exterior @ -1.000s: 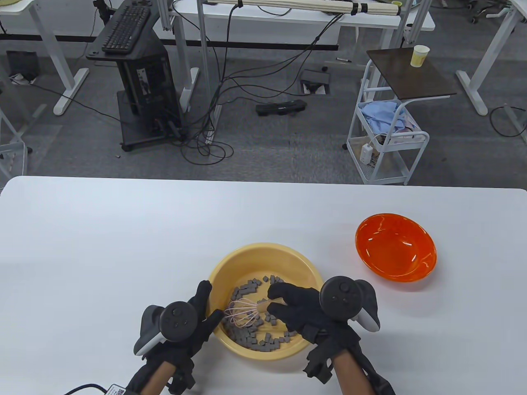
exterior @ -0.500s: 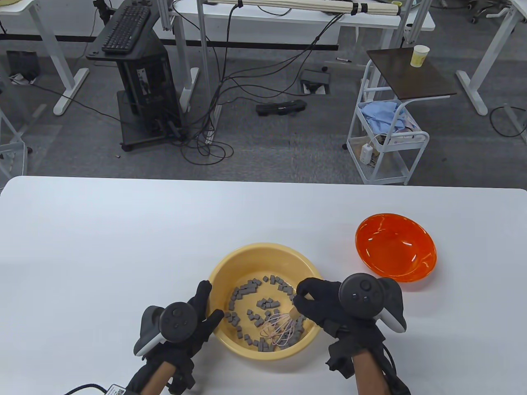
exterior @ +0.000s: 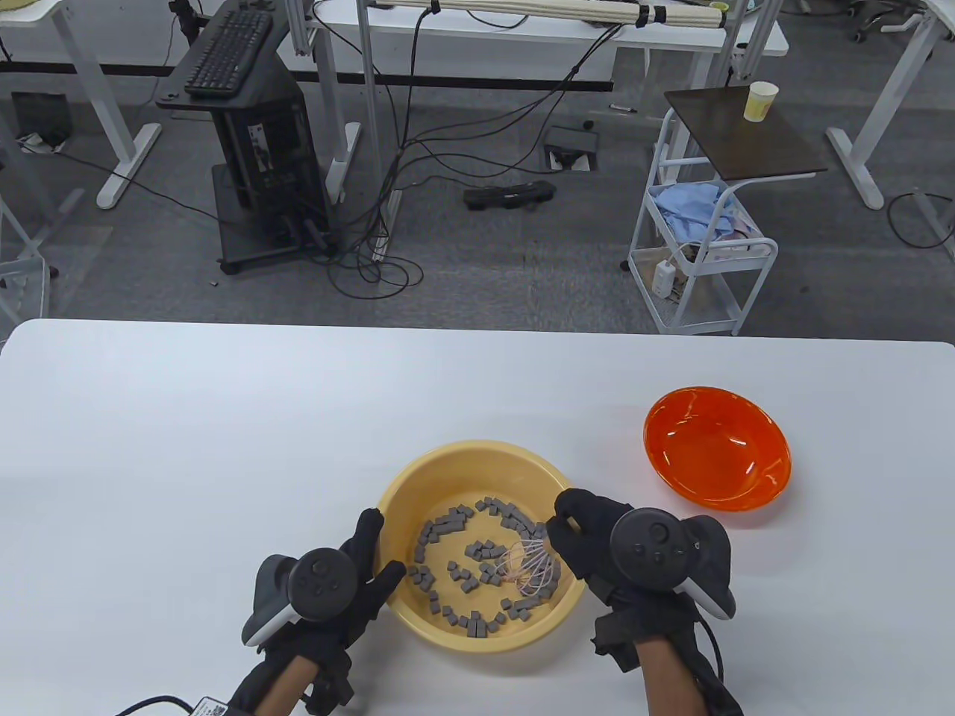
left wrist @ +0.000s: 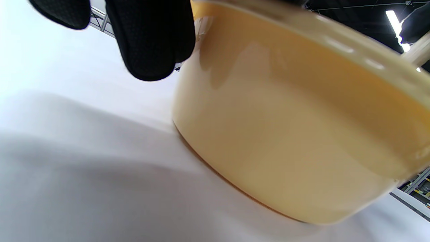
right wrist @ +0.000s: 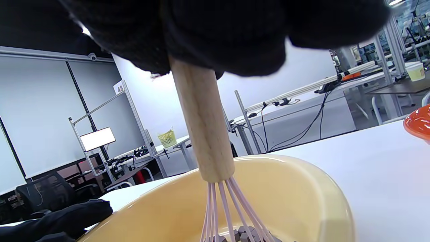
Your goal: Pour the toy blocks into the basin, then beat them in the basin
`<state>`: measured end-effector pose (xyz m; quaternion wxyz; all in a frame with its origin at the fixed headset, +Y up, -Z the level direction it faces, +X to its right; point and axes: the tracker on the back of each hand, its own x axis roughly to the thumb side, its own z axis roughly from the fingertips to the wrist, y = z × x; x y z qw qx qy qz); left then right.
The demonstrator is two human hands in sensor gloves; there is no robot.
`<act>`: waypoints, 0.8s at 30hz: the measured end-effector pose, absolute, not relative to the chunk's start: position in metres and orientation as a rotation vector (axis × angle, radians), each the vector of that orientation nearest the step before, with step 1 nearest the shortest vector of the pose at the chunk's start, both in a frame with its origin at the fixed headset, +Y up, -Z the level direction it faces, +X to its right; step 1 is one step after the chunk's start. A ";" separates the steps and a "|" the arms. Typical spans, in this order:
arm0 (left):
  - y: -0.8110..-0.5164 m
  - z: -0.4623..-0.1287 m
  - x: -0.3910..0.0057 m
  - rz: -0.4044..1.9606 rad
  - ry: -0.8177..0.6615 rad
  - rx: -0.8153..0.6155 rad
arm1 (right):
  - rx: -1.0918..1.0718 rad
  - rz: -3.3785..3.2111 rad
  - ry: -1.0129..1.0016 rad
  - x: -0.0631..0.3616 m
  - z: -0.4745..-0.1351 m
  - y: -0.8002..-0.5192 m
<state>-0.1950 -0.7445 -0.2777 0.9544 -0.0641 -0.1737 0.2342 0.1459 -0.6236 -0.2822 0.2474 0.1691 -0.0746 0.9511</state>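
Note:
A yellow basin (exterior: 477, 451) stands near the table's front edge with several small grey toy blocks (exterior: 448, 522) scattered in a ring inside it. My right hand (exterior: 574, 522) grips the wooden handle (right wrist: 203, 127) of a whisk from above. Its pink wires (exterior: 531, 568) stand among the blocks at the basin's right side. My left hand (exterior: 382, 548) holds the basin's left rim, thumb over the edge and fingers (left wrist: 151, 50) down the outer wall (left wrist: 285, 134). The right wrist view shows the wires reaching into the basin (right wrist: 302, 181).
An empty orange bowl (exterior: 716, 447) sits on the white table (exterior: 186, 447) to the basin's right, a short way beyond my right hand. Its edge shows in the right wrist view (right wrist: 418, 122). Behind the table are desks, cables and a cart.
The whisk swept from the basin's left side to its front right, then up along the right side. My right hand moved right with it and blocks got pushed around. The left hand stayed put.

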 end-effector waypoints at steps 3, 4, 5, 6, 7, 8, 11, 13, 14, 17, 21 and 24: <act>-0.745 -0.277 -0.195 0.477 -0.353 -0.130 | 0.458 2.630 -0.254 0.143 -0.281 -0.624; -0.745 -0.277 -0.195 0.477 -0.354 -0.131 | 0.457 2.652 -0.270 0.141 -0.281 -0.624; -0.745 -0.277 -0.195 0.477 -0.354 -0.132 | 0.454 2.682 -0.295 0.139 -0.281 -0.626; -0.745 -0.277 -0.195 0.478 -0.354 -0.132 | 0.459 2.694 -0.305 0.138 -0.281 -0.627; -0.745 -0.277 -0.195 0.478 -0.354 -0.132 | 0.457 2.694 -0.310 0.136 -0.281 -0.629; -0.745 -0.277 -0.196 0.479 -0.355 -0.132 | 0.462 2.703 -0.307 0.133 -0.282 -0.631; -0.745 -0.277 -0.196 0.479 -0.355 -0.132 | 0.488 2.729 -0.297 0.127 -0.283 -0.637; -0.745 -0.277 -0.196 0.479 -0.355 -0.132 | 0.497 2.705 -0.270 0.125 -0.284 -0.640; -0.745 -0.277 -0.196 0.479 -0.355 -0.132 | 0.499 2.684 -0.246 0.125 -0.285 -0.642; -0.745 -0.277 -0.196 0.479 -0.355 -0.132 | 0.503 2.639 -0.211 0.123 -0.287 -0.647; -0.745 -0.277 -0.196 0.479 -0.355 -0.132 | 0.518 2.596 -0.141 0.120 -0.290 -0.654; -0.745 -0.277 -0.196 0.479 -0.355 -0.132 | 0.532 2.607 -0.119 0.116 -0.290 -0.659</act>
